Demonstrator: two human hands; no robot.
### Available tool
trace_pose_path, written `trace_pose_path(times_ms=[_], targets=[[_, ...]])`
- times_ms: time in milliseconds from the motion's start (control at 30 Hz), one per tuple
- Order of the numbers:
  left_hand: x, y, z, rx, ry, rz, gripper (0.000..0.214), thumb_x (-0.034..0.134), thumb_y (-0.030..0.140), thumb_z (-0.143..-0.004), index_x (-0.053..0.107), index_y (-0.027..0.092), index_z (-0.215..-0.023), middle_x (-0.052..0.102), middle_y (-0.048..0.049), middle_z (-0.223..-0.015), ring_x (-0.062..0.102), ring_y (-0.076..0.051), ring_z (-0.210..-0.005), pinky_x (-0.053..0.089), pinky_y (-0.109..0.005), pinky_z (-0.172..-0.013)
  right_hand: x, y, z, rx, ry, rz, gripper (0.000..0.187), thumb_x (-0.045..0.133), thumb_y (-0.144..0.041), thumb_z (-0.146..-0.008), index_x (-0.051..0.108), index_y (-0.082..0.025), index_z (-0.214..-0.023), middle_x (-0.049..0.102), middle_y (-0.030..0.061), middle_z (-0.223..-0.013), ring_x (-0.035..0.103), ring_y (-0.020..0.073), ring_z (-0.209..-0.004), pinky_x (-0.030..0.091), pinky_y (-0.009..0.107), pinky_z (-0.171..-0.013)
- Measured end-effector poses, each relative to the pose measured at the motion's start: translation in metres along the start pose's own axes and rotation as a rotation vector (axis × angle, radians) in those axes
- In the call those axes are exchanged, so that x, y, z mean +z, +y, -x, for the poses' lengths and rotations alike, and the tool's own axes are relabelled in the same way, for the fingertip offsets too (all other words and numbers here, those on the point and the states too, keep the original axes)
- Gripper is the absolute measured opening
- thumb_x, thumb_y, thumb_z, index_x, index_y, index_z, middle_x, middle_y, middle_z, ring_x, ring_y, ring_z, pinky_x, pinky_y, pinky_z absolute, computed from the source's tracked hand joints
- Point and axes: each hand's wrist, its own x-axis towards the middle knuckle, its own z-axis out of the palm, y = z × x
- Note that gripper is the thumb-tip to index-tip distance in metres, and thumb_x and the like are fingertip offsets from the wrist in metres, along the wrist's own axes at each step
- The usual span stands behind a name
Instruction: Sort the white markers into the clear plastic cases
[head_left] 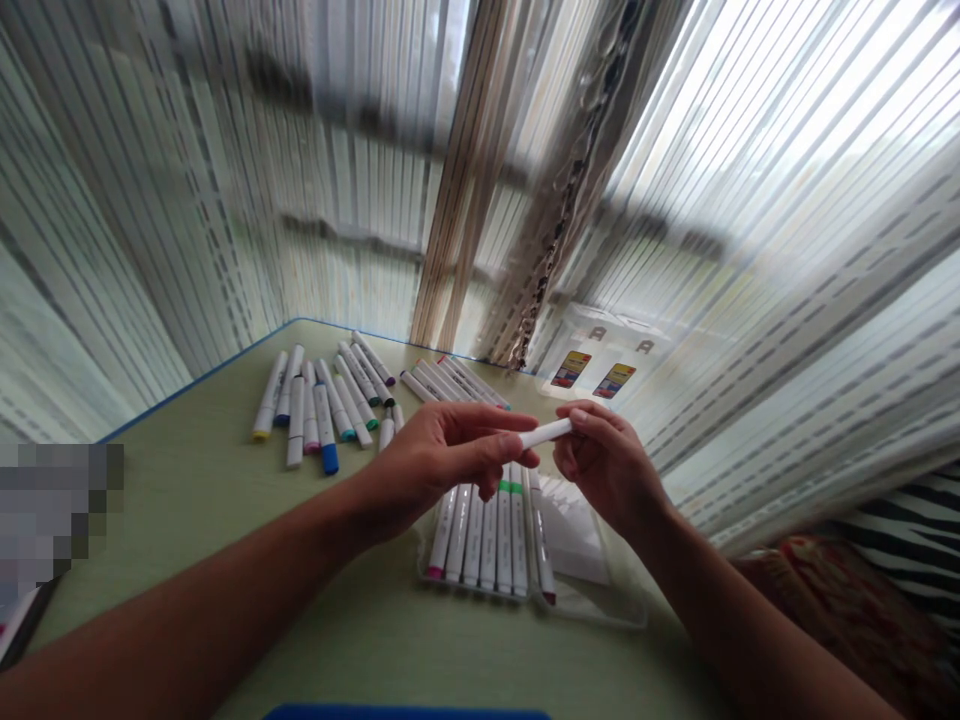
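Both forearms reach inward and forward over the green surface point(180, 480), wrists converging above the clear tray point(480, 592). The left hand point(442, 445) pinches one end of a single white marker point(546, 433), fingers extended; the right hand point(606, 455), fingers curled, grips the other end. Below, six markers point(471, 545) fill the tray's left compartment (two have green bands), while one dark-red-tipped marker point(543, 550) lies in the right.
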Motion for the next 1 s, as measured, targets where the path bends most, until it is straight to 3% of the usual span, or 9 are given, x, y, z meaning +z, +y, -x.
trace_pose_path(times_ms=[367, 667, 867, 1000], targets=[[0.0010, 0.0001, 0.0001, 0.045, 0.098, -0.167, 0.039, 0.080, 0.027, -0.070, 0.071, 0.015, -0.106, 0.073, -0.0086, -0.077, 0.056, -0.009, -0.056, 0.040, -0.020, -0.051, -0.0025, 0.0015, -0.0013, 0.002, 0.003, 0.003, 0.007, 0.069, -0.022, -0.074, 0.068, -0.015, -0.075, 0.067, 0.0013, -0.059, 0.050, 0.0072, -0.036, 0.037, 0.018, -0.033], [0.0001, -0.0011, -0.0015, 0.057, 0.132, -0.162, 0.040, 0.081, 0.027, -0.068, 0.072, 0.014, -0.105, 0.073, -0.0078, -0.074, 0.055, -0.008, -0.054, 0.042, -0.020, -0.050, -0.0041, 0.0030, -0.0014, 0.006, -0.001, -0.001, 0.008, 0.069, -0.022, -0.075, 0.069, -0.014, -0.075, 0.069, 0.0032, -0.059, 0.051, 0.0078, -0.036, 0.037, 0.018, -0.034], [-0.0013, -0.0023, -0.0026, 0.085, 0.126, -0.134, 0.033, 0.073, 0.030, -0.078, 0.073, 0.012, -0.105, 0.074, -0.0110, -0.083, 0.054, -0.006, -0.052, 0.044, -0.021, -0.051, -0.0052, 0.0036, -0.0023, -0.015, 0.011, 0.016, 0.009, 0.069, -0.024, -0.076, 0.069, -0.015, -0.075, 0.069, 0.0025, -0.061, 0.050, 0.0075, -0.036, 0.036, 0.018, -0.033], [-0.0017, -0.0021, -0.0043, 0.076, 0.183, -0.124, 0.034, 0.070, 0.030, -0.079, 0.071, 0.009, -0.106, 0.073, -0.0115, -0.083, 0.053, -0.007, -0.049, 0.044, -0.022, -0.050, -0.0050, 0.0035, -0.0020, -0.050, 0.020, 0.038, 0.009, 0.069, -0.024, -0.077, 0.069, -0.016, -0.076, 0.070, 0.0024, -0.064, 0.050, 0.0066, -0.036, 0.036, 0.017, -0.033]])
